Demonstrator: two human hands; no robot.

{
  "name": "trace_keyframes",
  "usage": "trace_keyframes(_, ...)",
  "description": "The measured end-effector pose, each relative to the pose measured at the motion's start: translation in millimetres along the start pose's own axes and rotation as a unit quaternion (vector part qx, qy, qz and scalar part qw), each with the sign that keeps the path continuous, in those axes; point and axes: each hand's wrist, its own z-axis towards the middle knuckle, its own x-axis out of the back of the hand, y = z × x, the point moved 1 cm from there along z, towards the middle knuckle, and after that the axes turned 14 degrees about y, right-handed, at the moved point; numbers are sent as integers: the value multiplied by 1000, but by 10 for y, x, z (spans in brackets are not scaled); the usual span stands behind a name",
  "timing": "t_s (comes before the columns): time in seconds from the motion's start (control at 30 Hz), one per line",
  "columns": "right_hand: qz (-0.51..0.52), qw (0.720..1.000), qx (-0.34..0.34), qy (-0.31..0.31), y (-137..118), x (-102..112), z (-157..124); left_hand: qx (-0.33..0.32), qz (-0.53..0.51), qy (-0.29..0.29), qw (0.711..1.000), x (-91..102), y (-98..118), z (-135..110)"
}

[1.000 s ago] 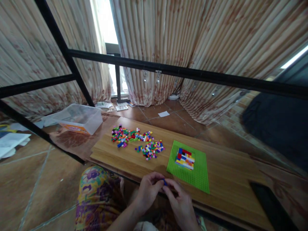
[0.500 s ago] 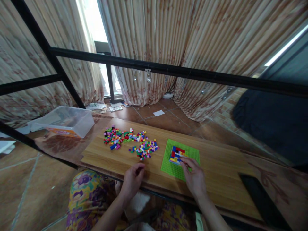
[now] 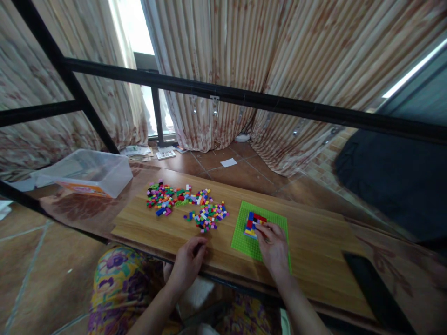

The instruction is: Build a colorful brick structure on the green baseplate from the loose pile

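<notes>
The left hand (image 3: 187, 263) is at the near edge of the wooden table (image 3: 314, 242), its fingers loosely curled with a small gap between thumb and forefinger; no brick shows in its grasp. The right hand (image 3: 274, 246) reaches over the green plate (image 3: 240, 239), thumb and fingertips bent close together at the small block build (image 3: 250, 224); whether a brick is pinched between them cannot be told.

The build sits on the plate, mostly red, blue and yellow where it shows, its right part hidden by the hand. It looks only partly along: a compact patch is put together, while much of the plate around it is bare. To the left, many loose bricks (image 3: 209, 214) lie in spread heaps, still unused. Farther off stands a clear plastic box (image 3: 120, 176), with curtains (image 3: 216, 56) behind.
</notes>
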Motion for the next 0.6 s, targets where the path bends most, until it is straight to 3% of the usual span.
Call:
trace_keyframes(0.27, 42, 997, -67, 20, 40, 61, 40, -4, 3, -7, 1000, 9, 30, -8)
trace_keyframes(0.6, -109, 991, -51, 59, 84, -184, 72, -10, -9, -11, 1000, -4, -34, -16)
